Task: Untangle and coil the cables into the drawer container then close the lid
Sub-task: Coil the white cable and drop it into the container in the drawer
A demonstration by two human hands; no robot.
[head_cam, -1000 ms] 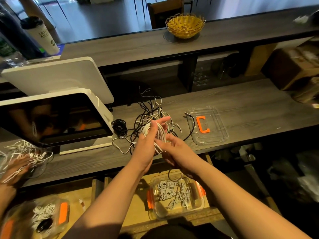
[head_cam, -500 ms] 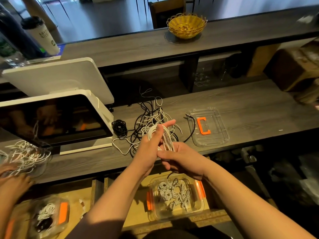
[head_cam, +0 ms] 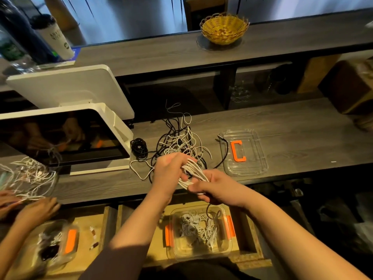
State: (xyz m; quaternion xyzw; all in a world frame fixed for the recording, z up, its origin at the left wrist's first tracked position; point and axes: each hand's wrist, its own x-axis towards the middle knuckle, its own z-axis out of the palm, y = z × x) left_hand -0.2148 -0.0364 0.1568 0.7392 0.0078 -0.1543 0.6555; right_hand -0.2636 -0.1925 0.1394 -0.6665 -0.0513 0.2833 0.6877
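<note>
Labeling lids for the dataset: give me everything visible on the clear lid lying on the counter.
The clear lid is a rounded rectangle of transparent plastic, as it looks, with a raised stepped rim and an orange C-shaped clip piece at its middle. It lies flat on the grey wood-grain counter, off its container, right of the cable tangle. A black cable with a plug at its end curves along, and seemingly over, its left edge. Neither hand touches it.
</note>
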